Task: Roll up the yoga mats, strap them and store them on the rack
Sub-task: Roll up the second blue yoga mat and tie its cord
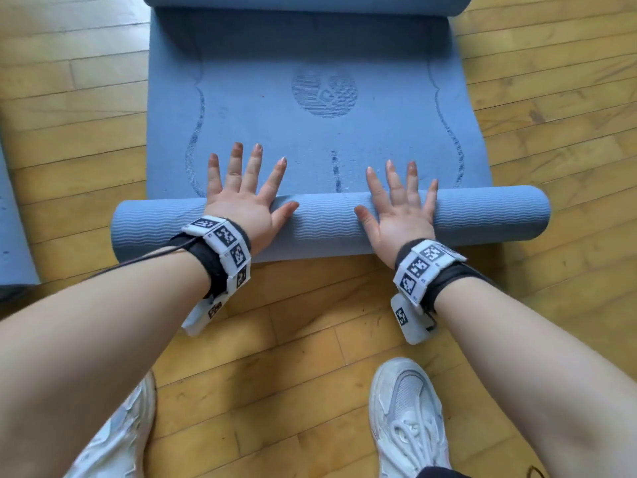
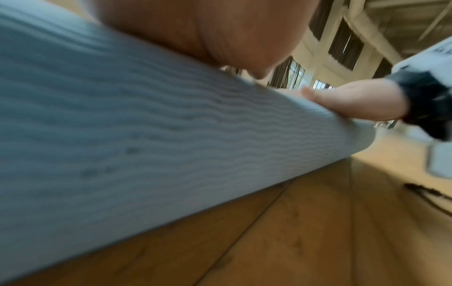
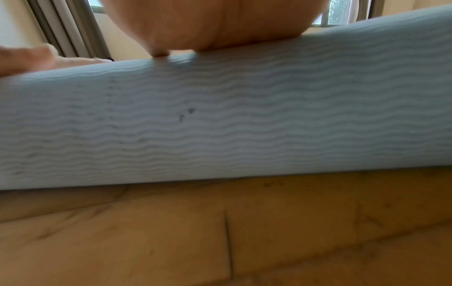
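White sneakers (image 1: 406, 419) planted on the wood floor (image 1: 293, 357), left hand (image 1: 241, 198) and right hand (image 1: 400, 208) press flat, fingers splayed, on the blue yoga mat's rolled portion (image 1: 327, 222), apparently keeping the roll even

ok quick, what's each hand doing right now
Left hand: open, fingers spread, palm pressing on the rolled part of the blue mat.
Right hand: open, fingers spread, pressing on the same roll.
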{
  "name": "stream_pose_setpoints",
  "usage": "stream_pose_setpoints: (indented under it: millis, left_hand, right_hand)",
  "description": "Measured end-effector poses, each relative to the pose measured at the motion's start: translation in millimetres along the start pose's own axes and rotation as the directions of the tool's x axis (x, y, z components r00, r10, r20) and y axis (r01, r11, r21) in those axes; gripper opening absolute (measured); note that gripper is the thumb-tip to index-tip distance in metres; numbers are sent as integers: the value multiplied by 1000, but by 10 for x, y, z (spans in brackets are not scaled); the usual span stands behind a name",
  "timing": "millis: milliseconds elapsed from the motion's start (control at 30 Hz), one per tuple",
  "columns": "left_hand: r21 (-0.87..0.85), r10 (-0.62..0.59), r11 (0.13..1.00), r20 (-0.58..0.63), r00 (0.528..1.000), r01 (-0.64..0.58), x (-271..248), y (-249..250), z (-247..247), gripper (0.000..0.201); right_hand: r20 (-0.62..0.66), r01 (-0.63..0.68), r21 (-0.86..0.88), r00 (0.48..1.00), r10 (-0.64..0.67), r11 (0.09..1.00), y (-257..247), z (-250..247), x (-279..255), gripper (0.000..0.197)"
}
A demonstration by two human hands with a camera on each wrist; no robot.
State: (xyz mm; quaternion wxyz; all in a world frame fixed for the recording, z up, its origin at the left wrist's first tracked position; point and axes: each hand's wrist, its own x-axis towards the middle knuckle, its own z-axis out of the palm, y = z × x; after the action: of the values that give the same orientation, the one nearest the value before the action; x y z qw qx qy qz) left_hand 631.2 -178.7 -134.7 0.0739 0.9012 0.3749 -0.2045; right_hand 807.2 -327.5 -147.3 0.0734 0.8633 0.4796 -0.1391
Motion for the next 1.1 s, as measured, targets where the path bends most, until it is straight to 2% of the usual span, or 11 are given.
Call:
stream_pose_setpoints:
  millis: [333, 533, 600, 667, 733, 800, 867, 933, 1100]
  left_hand:
    - [-1, -26, 1000, 37, 999, 26, -178, -16, 58, 72]
    - [6, -24, 1000, 21, 1000, 24, 39, -78, -45, 73]
    - [9, -17, 1000, 27, 999, 17, 114, -107, -94, 74]
    - [7, -12, 1000, 33, 999, 12, 144, -110, -127, 79]
    - [15, 3, 1000, 12, 1000, -3, 134, -138, -134, 89]
    - [48, 12, 999, 2, 1000, -12, 120, -232, -111, 105]
    - [101, 34, 994, 23, 999, -36, 131, -356, -96, 121]
    - [142, 68, 987, 47, 997, -74, 181, -435, -117, 126]
    - [254, 112, 960, 45, 993, -120, 202, -383, -207, 110]
  right_hand:
    - [56, -39, -46, 998, 42, 998, -47, -187, 417, 64]
    - [32, -34, 57, 999, 33, 998, -1, -174, 206, 65]
    - [43, -5, 27, 999, 4, 1000, 61, -118, 81, 74]
    - [66, 57, -62, 996, -53, 996, 130, -87, 30, 95]
    - [113, 89, -131, 991, -74, 987, 170, -117, 93, 114]
    - [134, 87, -156, 989, -66, 984, 166, -169, 228, 121]
    - [140, 78, -169, 989, -54, 983, 146, -223, 357, 121]
    - [144, 76, -180, 988, -51, 981, 139, -250, 422, 118]
    - [86, 95, -195, 993, -79, 976, 176, -253, 372, 102]
